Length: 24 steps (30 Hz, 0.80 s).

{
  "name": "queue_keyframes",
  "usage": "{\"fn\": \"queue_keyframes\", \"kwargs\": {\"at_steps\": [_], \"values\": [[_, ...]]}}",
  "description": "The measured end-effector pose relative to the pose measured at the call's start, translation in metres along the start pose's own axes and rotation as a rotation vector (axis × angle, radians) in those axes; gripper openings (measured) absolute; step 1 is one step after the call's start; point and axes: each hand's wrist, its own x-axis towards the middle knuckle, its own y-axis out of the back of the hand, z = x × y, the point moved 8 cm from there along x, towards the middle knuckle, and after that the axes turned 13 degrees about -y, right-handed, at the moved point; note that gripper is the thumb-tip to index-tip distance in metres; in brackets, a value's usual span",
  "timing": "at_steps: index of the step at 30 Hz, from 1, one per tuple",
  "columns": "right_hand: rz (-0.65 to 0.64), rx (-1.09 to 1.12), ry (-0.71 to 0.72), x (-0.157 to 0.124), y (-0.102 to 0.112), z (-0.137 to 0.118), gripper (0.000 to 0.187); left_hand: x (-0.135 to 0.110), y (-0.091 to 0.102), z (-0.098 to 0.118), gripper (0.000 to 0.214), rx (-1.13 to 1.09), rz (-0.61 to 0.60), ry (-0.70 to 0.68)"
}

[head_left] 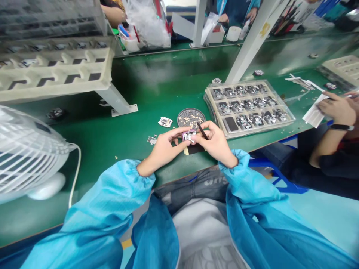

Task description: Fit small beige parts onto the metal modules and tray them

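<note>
Between my two hands is a small purple-rimmed device part [188, 136] with a silvery inside. My left hand [167, 145] grips its left side between thumb and fingers. The fingers of my right hand [213, 142] press on its right side, and a thin black tool, perhaps tweezers [202, 131], sticks up out of the same hand. Just beyond lies a round dark dish [191, 116] with many tiny tan pieces in it. A black pad [195, 149] is under my hands, partly hidden. Left of the dish are a silvery housing [165, 122] and a small metal piece [152, 140].
A stacked tray [252, 129] of similar parts stands at right. A white fan [30, 149] occupies the left, below a raised shelf with trays [56, 87]. A metal post [249, 45] rises behind. At far right, a co-worker's hand [338, 108] holds a white sheet.
</note>
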Motion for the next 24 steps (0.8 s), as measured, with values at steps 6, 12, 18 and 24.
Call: {"fn": "queue_keyframes", "kwargs": {"at_steps": [6,12,18,24], "values": [[0.025,0.003,-0.022,0.000,0.000,0.000,0.050,-0.001,0.005,0.006,0.046,0.118,0.018,-0.042],[0.065,-0.069,0.078,-0.005,0.002,-0.010,0.045,-0.004,-0.007,-0.002,0.060,-0.256,0.023,0.082],[0.029,0.016,0.032,-0.002,-0.002,-0.003,0.043,-0.003,-0.013,0.000,0.057,-0.456,0.030,0.126],[-0.017,0.037,0.050,-0.002,-0.002,-0.001,0.040,-0.001,-0.009,-0.001,0.048,-0.436,0.046,0.110]]}}
